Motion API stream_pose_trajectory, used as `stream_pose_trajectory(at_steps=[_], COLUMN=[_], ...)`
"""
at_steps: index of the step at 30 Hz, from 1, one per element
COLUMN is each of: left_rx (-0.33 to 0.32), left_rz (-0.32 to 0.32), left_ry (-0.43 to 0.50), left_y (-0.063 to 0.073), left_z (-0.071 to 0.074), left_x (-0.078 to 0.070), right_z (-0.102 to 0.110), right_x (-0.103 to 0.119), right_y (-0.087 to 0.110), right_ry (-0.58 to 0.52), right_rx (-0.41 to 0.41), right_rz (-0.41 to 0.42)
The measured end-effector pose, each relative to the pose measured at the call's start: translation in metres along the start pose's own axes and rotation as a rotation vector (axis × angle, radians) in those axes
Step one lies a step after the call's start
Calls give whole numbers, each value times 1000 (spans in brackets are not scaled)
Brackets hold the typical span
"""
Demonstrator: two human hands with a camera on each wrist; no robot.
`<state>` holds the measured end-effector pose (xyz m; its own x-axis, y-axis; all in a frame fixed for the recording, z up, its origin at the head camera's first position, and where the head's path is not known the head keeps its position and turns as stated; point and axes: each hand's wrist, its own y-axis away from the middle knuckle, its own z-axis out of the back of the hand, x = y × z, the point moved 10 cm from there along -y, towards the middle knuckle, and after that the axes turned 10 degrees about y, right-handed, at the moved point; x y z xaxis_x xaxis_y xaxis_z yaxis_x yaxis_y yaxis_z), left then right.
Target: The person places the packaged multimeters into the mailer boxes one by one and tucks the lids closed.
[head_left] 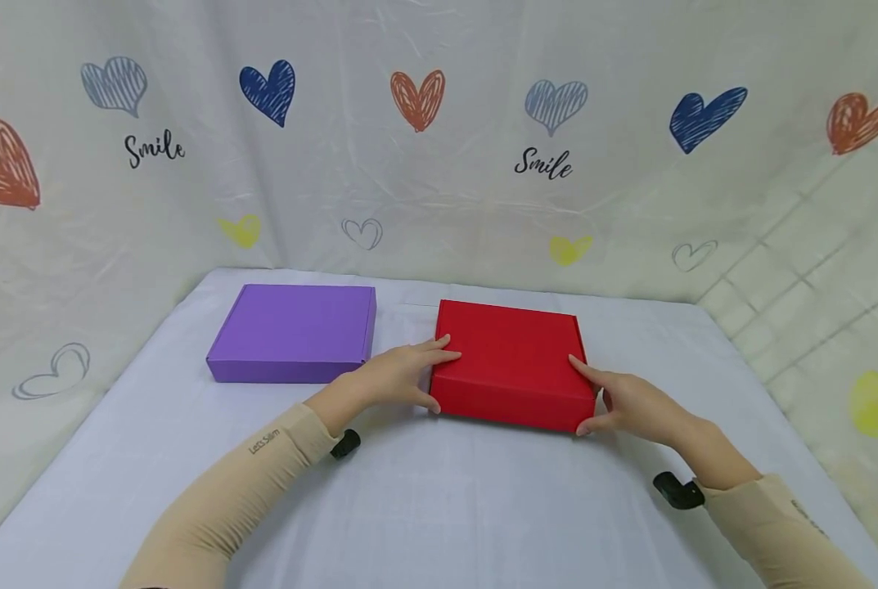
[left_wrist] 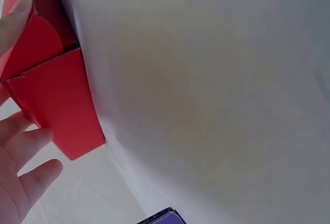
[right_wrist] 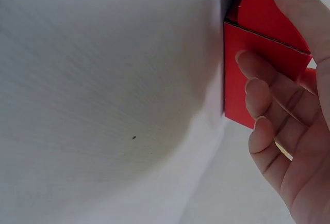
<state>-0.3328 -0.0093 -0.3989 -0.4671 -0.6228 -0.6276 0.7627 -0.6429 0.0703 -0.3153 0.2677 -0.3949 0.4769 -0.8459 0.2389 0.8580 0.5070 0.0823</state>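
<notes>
A closed red box [head_left: 508, 352] lies slightly turned on the white cloth, with a hand at each side. My left hand [head_left: 394, 376] holds its left end: fingertips reach the top edge and the thumb is at the front corner. In the left wrist view, fingers [left_wrist: 31, 141] touch the red side panel [left_wrist: 62, 100]. My right hand [head_left: 633, 409] grips the right end, thumb near the front lower corner and a finger on the top edge. The right wrist view shows its bent fingers [right_wrist: 260, 97] against the side panel [right_wrist: 238, 90]. A closed purple box [head_left: 294, 327] lies left of the red one.
White cloth [head_left: 424, 507] covers the table. Behind it hangs a pale sheet [head_left: 468, 196] printed with hearts and "Smile". The purple box stands close to my left wrist. Dark devices sit at the left wrist [head_left: 346, 443] and right wrist [head_left: 678, 491].
</notes>
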Motion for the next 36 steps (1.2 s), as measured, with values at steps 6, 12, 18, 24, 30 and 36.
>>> stream_pose_trajectory(at_steps=[6,12,18,24,30,36], left_rx=[-24,-50,-86,-101,-95,-76], left_rz=[-1,-12,-36,-44,-24,8], left_ry=[-36,-121,-190,-226,-214,-151], left_y=[-1,-1,-1,-2,-4,-1], left_z=[1,0,0,-2,-2,-1], left_x=[-1,-5,-13,-17,-16,-9], right_z=[1,0,5,2,4,5], right_x=[3,8,11,11,13,7], right_y=[-1,-2,-5,-6,-6,-6], right_ry=[19,67,133,207,207,89], right_rx=[-8,9,-37,-76,-71,30], right_rz=[-3,-17,0,-1,11,15])
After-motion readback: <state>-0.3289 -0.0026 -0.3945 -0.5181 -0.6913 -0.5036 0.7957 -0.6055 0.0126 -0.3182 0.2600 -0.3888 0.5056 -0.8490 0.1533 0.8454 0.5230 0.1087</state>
